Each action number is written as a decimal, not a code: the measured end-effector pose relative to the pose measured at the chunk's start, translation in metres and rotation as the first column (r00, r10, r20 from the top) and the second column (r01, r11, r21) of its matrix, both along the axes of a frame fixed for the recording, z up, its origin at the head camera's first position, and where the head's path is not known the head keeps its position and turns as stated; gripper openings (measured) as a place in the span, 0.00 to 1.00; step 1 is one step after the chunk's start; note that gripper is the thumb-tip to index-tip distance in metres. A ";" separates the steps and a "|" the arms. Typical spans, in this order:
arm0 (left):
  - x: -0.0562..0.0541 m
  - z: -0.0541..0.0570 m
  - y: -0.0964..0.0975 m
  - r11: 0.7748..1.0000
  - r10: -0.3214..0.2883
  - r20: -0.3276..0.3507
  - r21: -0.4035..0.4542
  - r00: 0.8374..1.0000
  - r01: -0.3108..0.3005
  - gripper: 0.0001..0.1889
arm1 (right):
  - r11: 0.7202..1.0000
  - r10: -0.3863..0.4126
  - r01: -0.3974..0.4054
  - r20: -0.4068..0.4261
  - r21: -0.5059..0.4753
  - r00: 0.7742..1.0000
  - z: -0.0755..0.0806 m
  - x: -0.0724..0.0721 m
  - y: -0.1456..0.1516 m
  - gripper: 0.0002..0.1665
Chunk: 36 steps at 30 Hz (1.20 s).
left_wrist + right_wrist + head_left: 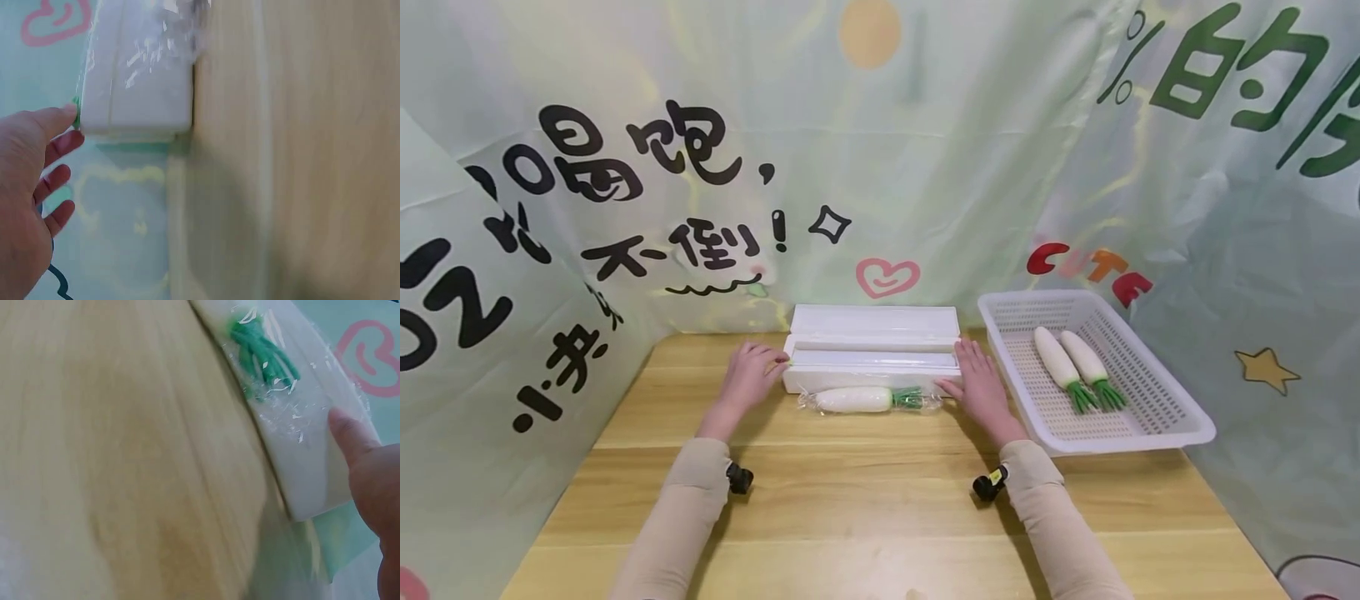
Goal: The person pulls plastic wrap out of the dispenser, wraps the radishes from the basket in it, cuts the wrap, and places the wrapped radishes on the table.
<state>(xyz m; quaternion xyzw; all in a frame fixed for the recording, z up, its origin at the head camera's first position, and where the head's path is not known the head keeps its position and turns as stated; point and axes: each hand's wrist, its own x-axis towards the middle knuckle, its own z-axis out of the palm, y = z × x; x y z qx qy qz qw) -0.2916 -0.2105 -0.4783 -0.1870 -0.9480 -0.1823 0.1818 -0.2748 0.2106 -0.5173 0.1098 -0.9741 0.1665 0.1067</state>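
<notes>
A white cling film box lies across the table with its lid raised at the back. Along its front lies a white radish with green stalks, covered in clear film. At the box's left end my left hand pinches a small green slider between thumb and forefinger; the other fingers hang loosely bent. My right hand rests at the right end, fingers extended along it. In the right wrist view its thumb presses the box's front beside the wrapped stalks.
A white perforated basket stands to the right, close beside my right hand. Two more white radishes with green stalks lie in it. Printed cloth hangs behind and at both sides of the wooden table.
</notes>
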 end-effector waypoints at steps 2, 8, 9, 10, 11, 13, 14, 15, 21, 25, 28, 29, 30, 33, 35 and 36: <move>0.005 -0.003 0.005 0.999 0.022 -0.003 0.042 1.000 -0.022 0.14 | 1.000 -0.001 0.001 0.004 -0.014 1.000 0.001 0.001 0.000 0.52; 0.015 -0.012 0.020 1.000 0.007 -0.060 -0.002 0.998 -0.007 0.19 | 0.999 0.025 -0.027 -0.041 -0.047 0.999 0.004 0.005 0.001 0.50; 0.015 -0.014 0.022 1.000 0.003 -0.069 -0.016 0.998 -0.004 0.19 | 0.998 0.036 -0.039 -0.062 -0.053 0.997 0.004 0.007 0.000 0.49; 0.016 -0.015 0.024 1.000 -0.002 -0.077 -0.029 0.997 0.000 0.19 | 0.997 0.049 -0.055 -0.091 -0.062 0.995 0.005 0.007 0.000 0.48; 0.016 -0.016 0.025 0.999 -0.007 -0.083 -0.033 0.996 0.004 0.19 | 0.995 0.063 -0.073 -0.125 -0.071 0.990 0.005 0.008 0.000 0.47; 0.015 -0.018 0.027 1.000 -0.017 -0.102 -0.025 0.995 0.014 0.18 | 0.989 0.101 -0.120 -0.202 -0.083 0.974 0.005 0.010 -0.001 0.43; 0.015 -0.020 0.027 1.000 -0.023 -0.114 -0.019 0.993 0.021 0.17 | 0.985 0.122 -0.148 -0.253 -0.085 0.960 0.004 0.010 -0.002 0.41; 0.014 -0.021 0.028 1.000 -0.030 -0.128 -0.012 0.991 0.029 0.16 | 0.980 0.145 -0.178 -0.302 -0.084 0.942 0.004 0.011 -0.003 0.38; 0.007 -0.024 0.030 0.994 -0.097 -0.292 0.014 0.952 0.105 0.07 | 0.913 0.284 -0.400 -0.571 -0.085 0.770 0.001 0.010 -0.011 0.15; 0.006 -0.028 0.029 0.991 -0.117 -0.390 0.016 0.913 0.134 0.04 | 0.856 0.305 -0.500 -0.650 -0.134 0.696 -0.001 0.012 -0.017 0.11; 0.010 -0.030 0.027 0.989 -0.133 -0.418 0.008 0.899 0.150 0.04 | 0.830 0.294 -0.530 -0.673 -0.173 0.679 -0.006 0.015 -0.017 0.12; 0.012 -0.031 0.026 0.987 -0.142 -0.417 0.003 0.898 0.158 0.04 | 0.822 0.294 -0.539 -0.673 -0.185 0.679 -0.008 0.017 -0.017 0.12; 0.014 -0.032 0.025 0.986 -0.151 -0.412 -0.005 0.898 0.164 0.05 | 0.816 0.296 -0.545 -0.671 -0.192 0.680 -0.010 0.019 -0.015 0.13; 0.022 -0.033 0.022 0.985 -0.171 -0.362 -0.039 0.916 0.169 0.06 | 0.809 0.323 -0.558 -0.652 -0.187 0.686 -0.015 0.025 -0.010 0.12; 0.027 -0.032 0.020 0.984 -0.180 -0.308 -0.062 0.934 0.169 0.08 | 0.812 0.355 -0.561 -0.628 -0.161 0.693 -0.017 0.029 -0.006 0.11; 0.028 -0.032 0.020 0.983 -0.184 -0.279 -0.077 0.943 0.169 0.08 | 0.817 0.372 -0.560 -0.616 -0.138 0.695 -0.018 0.030 -0.004 0.11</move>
